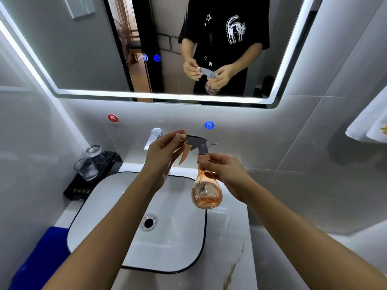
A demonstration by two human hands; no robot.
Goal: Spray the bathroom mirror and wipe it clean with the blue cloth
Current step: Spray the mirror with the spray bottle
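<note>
At the far left the blue cloth (pixel 39 258) lies folded on the counter (pixel 230 258), just beside the basin's left edge; behind it a black tray (pixel 109 164) carries two clear glasses (pixel 87 169); the white basin (pixel 180 243) with its dark rim sits in the middle, a chrome tap (pixel 154 138) on the wall behind it, between a red round sticker (pixel 112 118) and a blue round sticker (pixel 209 125). Above the basin the left hand (pixel 162 152) pinches the nozzle tip of the spray bottle (pixel 206 189) between thumb and fingertips; the bottle hangs upright, its grey head pointing left, its clear orange body holding a little liquid at the bottom; the right hand (pixel 227 176) grips the bottle's neck just under the grey head, fingers curled round it. The mirror (pixel 83 49) with its lit border fills the wall above, reflecting both hands and the bottle; at the far right a white towel (pixel 370 124) hangs on the wall.
</note>
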